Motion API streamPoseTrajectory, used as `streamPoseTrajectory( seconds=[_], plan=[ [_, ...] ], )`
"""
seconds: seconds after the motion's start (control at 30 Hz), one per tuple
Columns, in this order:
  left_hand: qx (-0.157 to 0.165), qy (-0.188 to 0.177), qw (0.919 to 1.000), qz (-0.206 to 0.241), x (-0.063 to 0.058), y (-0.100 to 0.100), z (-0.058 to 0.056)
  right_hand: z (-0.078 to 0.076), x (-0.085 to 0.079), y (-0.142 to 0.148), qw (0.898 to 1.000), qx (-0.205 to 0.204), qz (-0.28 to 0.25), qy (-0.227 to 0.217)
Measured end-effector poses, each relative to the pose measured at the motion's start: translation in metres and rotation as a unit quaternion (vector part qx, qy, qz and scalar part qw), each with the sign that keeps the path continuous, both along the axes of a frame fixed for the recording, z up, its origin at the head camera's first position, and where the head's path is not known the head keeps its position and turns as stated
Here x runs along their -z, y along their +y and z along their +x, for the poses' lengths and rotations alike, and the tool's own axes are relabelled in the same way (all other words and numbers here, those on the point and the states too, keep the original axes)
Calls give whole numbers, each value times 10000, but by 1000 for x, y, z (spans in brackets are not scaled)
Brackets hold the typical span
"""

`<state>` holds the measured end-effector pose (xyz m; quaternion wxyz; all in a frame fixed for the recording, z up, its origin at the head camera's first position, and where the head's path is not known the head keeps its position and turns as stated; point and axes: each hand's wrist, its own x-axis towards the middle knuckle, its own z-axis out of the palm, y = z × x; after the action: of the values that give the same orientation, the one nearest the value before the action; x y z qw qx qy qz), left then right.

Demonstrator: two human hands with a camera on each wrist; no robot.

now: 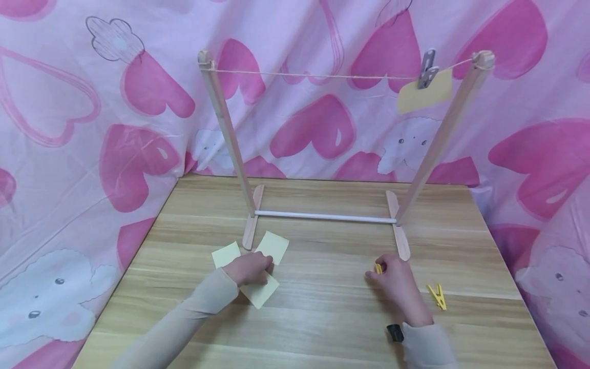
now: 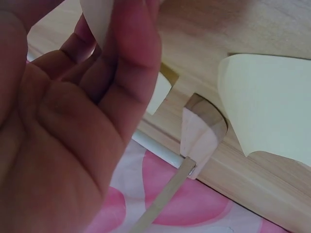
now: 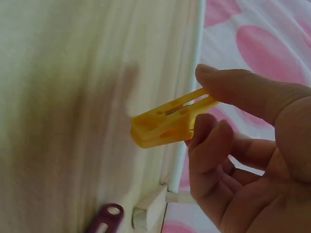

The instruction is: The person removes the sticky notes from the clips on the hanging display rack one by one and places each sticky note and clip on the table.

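Observation:
My left hand (image 1: 249, 267) is over several pale yellow paper squares on the table. It pinches one paper square (image 2: 98, 17) between thumb and fingers. A second paper square (image 1: 273, 246) lies just beyond the hand, and a third (image 1: 226, 254) lies to its left. My right hand (image 1: 397, 282) pinches a yellow clothespin (image 3: 167, 121) by its handle ends, above the table near the right foot of the wooden stand. Another yellow clothespin (image 1: 438, 297) lies on the table to the right of that hand.
A wooden stand with a left post (image 1: 228, 133) and right post (image 1: 444, 133) carries a string (image 1: 299, 75). A metal clip (image 1: 427, 72) holds a yellow paper (image 1: 417, 97) there. A white rod (image 1: 322, 217) joins the feet. A dark red piece with holes (image 3: 108, 218) shows near one foot.

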<state>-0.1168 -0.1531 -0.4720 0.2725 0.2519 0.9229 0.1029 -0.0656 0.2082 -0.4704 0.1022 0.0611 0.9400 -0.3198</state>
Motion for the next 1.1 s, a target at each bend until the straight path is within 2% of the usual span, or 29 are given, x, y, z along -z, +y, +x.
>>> streamPoseTrajectory(
  seconds=[0.2, 0.4, 0.63, 0.87, 1.1],
  plan=[
    [77, 265, 9996, 61, -1, 0, 3, 1, 9, -9, 9996, -67, 188, -194],
    [124, 569, 9982, 137, 0, 1, 4, 1, 14, -14, 9991, -119, 407, -97],
    [204, 862, 9958, 230, 1, 2, 6, 0, 18, -18, 9990, -122, 427, -72],
    [137, 762, 9969, 108, 1, 4, 7, 0, 19, -19, 9991, -146, 369, -170],
    [362, 595, 9973, 227, 4, 3, 6, 0, 17, -20, 9992, -147, 319, -196]
  ],
)
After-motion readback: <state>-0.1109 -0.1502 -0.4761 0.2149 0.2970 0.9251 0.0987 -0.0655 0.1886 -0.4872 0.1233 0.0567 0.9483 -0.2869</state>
